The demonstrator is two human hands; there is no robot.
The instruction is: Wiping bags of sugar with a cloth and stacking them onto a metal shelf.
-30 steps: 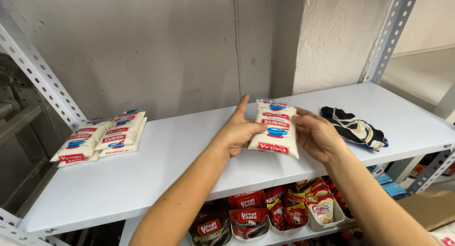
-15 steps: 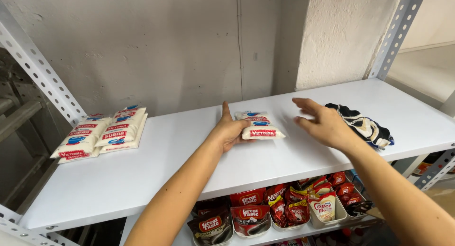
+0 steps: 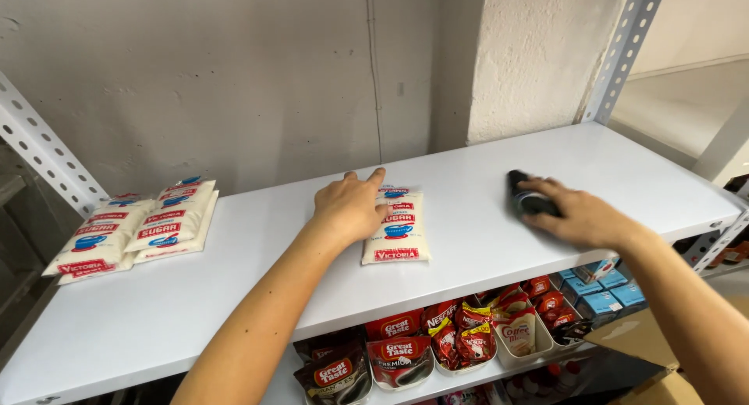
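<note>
A white pouch with red and blue print (image 3: pixel 398 232) lies flat near the middle of the white shelf (image 3: pixel 484 218). My left hand (image 3: pixel 351 206) rests palm down on the pouch's left edge, fingers spread. Over to the right, my right hand (image 3: pixel 581 216) covers a black bundled cloth or glove (image 3: pixel 524 194), fingers laid over it; how firmly it is gripped does not show. At the shelf's left end lies a pile of several matching white pouches (image 3: pixel 133 229).
Grey perforated uprights stand at the far left (image 3: pixel 43 151) and back right (image 3: pixel 620 50), with a concrete wall behind. The shelf below holds white trays of red and dark sachets (image 3: pixel 437 346) and blue boxes (image 3: pixel 608 284). A cardboard box (image 3: pixel 663 350) sits lower right.
Both hands set the pouch down flat on the shelf. My right hand then let go and moved right onto the black bundle, while the left stayed on the pouch.
</note>
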